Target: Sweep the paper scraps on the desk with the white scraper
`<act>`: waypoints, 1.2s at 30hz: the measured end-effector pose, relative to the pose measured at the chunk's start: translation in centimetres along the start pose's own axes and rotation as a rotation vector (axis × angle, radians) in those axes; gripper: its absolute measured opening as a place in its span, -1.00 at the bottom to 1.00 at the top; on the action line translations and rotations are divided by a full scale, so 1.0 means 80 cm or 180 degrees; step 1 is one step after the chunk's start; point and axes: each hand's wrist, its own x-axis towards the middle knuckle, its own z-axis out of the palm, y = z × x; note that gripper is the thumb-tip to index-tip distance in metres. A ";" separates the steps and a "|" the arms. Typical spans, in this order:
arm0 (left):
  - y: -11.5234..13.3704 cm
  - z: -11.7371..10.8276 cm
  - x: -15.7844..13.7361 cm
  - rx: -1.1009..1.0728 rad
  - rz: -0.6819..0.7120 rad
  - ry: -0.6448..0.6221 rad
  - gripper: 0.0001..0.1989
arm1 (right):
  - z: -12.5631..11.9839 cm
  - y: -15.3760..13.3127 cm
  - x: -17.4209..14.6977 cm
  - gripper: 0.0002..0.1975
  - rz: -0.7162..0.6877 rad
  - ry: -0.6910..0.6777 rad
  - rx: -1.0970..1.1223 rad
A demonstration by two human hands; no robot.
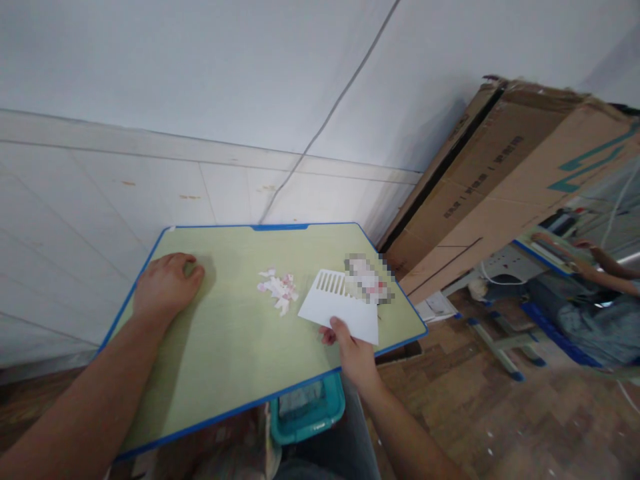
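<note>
My right hand (350, 350) grips the near edge of a white slotted sheet (345, 317), thumb on top and fingers beneath. A row of narrow slots runs along the sheet's far side, giving it a comb-like look. Its right part reaches close to a blurred-out pinkish-white item (369, 279) on the table. Left of the sheet lies a small heap of white and pink scraps (280, 290). My left hand (170, 283) rests on the table's left side, fingers loosely bent, a gap between thumb and forefinger, with nothing visible in it.
The pale green table (235, 353) has a blue rim and stands against a white wall. Under its front edge sits a teal bin (307, 417). A large cardboard box (500, 167) leans at the right. Beyond it, another person's arms (600, 267) rest at a second table.
</note>
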 end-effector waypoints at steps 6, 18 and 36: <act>0.013 -0.012 -0.005 -0.0022 -0.0053 -0.0049 -0.20 | 0.002 0.007 0.002 -0.35 -0.0164 0.0018 -0.0062; 0.014 -0.011 -0.005 -0.0044 -0.0099 -0.0028 -0.31 | -0.002 0.025 0.006 -0.47 -0.0283 0.0025 -0.0202; 0.014 -0.015 -0.005 -0.0201 -0.0098 -0.0044 -0.32 | 0.001 0.010 0.003 -0.46 -0.0217 -0.0048 -0.0112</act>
